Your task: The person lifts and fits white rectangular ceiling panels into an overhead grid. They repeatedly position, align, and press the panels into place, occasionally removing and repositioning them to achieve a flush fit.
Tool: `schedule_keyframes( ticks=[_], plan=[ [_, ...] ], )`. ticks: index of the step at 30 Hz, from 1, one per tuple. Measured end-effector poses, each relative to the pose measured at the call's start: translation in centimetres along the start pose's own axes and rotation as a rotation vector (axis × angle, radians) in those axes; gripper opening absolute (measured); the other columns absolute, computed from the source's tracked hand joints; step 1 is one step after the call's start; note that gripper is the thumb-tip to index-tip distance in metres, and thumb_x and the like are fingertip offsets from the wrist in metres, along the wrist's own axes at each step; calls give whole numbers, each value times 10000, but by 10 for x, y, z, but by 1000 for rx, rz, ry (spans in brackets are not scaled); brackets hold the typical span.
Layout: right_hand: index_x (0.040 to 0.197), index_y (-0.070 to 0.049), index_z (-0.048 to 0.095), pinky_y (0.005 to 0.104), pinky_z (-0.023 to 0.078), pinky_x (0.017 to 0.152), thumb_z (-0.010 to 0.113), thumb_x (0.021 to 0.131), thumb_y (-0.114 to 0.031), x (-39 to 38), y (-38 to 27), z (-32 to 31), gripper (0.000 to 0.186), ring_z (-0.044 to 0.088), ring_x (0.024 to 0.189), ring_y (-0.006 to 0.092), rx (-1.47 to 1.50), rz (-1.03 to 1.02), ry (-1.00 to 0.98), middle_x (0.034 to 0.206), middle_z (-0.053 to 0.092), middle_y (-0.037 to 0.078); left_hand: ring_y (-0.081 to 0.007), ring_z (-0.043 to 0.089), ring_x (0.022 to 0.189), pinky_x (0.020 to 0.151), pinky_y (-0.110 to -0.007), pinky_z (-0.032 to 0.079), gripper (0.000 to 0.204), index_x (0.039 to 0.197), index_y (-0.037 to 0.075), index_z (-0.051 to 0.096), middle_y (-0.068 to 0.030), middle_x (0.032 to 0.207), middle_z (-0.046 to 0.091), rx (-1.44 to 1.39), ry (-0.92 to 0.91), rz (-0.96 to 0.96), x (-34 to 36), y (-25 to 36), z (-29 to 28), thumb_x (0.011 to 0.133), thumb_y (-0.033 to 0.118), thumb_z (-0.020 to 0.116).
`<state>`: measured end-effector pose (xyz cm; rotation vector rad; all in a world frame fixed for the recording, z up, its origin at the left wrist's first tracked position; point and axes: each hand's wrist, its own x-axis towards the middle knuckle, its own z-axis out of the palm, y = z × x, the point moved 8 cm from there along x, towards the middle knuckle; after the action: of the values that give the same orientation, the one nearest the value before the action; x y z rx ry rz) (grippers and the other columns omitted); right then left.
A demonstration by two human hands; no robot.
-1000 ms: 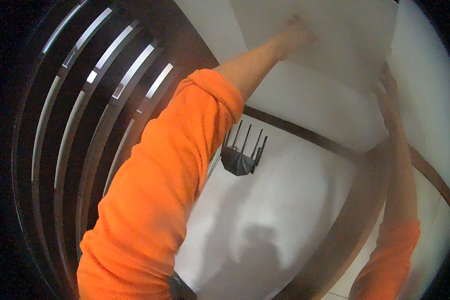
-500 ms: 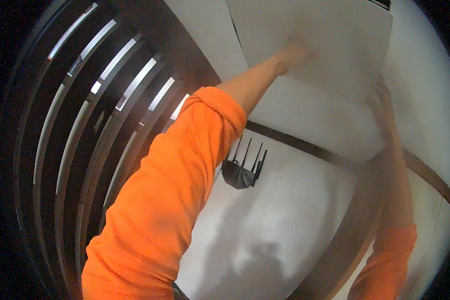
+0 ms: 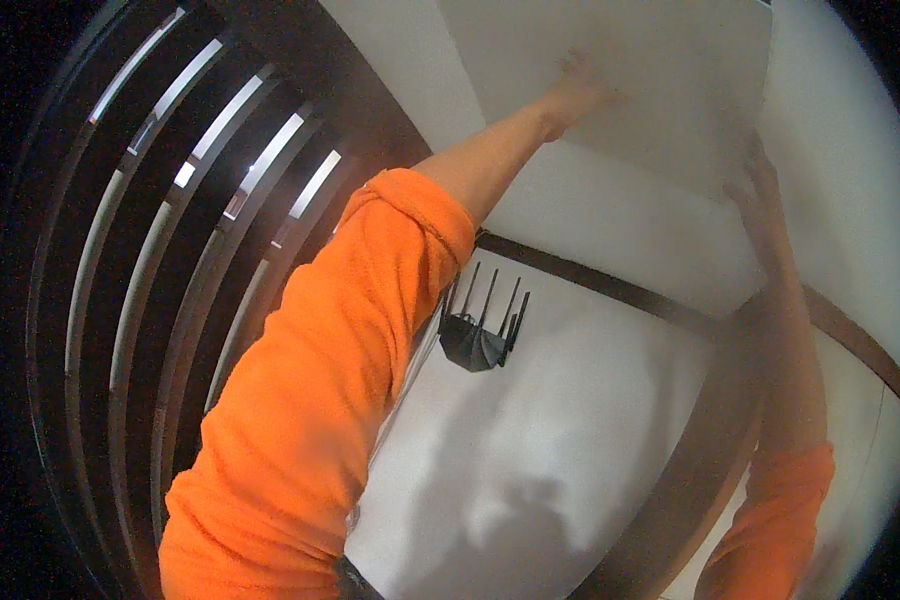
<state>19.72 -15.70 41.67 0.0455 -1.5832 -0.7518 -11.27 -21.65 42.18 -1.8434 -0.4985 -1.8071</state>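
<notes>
Overhead is a pale flat panel point(image 3: 660, 50) set among cream-coloured surfaces. My left hand point(image 3: 573, 92) lies against its underside with the fingers spread; they are somewhat blurred. Farther right, my right hand point(image 3: 760, 195) reaches up to the panel's right edge, fingers stretched out and apart. Its fingertips look pale and hazy, so firm contact is hard to judge. Neither hand has anything in its grasp. Both arms are raised, with orange sleeves rolled up to about the elbow.
A black router point(image 3: 473, 342) with several upright antennas is mounted on the white wall point(image 3: 560, 430). Dark slats point(image 3: 170, 250) with bright gaps fill the left side. A brown beam point(image 3: 600, 275) crosses behind; another brown band point(image 3: 660, 500) runs beside my right arm.
The dark gaps at the panel's left edge and top right corner have nearly vanished. My left hand has shifted slightly left and up in the picture, along with the view. My right hand barely moved.
</notes>
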Motion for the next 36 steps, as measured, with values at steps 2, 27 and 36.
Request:
schedule_keyframes(
  ticks=[2, 27, 36],
  plan=[
    [1641, -191, 270, 448, 417, 1156, 695, 849, -50, 5, -1, 0, 910, 475, 1393, 364, -25, -23, 5, 1565, 378, 193, -357, 43, 1586, 1268, -485, 151, 1231, 1622, 10, -72, -225, 1712, -49, -37, 26, 10, 0, 0, -2, 867, 551, 734],
    [1641, -168, 244, 441, 363, 1204, 756, 830, -45, 19, -18, -7, 968, 436, 1397, 351, -25, 106, -11, 1502, 394, 204, -408, 20, 1580, 1251, -516, 148, 1271, 1609, 85, -195, -272, 1686, -142, -167, 5, -99, 16, -17, -3, 866, 558, 721],
    [1630, -144, 267, 440, 391, 1178, 771, 834, -96, 22, -7, -9, 943, 468, 1375, 354, -85, 81, 16, 1504, 398, 214, -413, -6, 1579, 1258, -510, 126, 1280, 1607, 85, -200, -262, 1684, -164, -164, -7, -107, 17, -17, -2, 863, 588, 711]
  ],
)
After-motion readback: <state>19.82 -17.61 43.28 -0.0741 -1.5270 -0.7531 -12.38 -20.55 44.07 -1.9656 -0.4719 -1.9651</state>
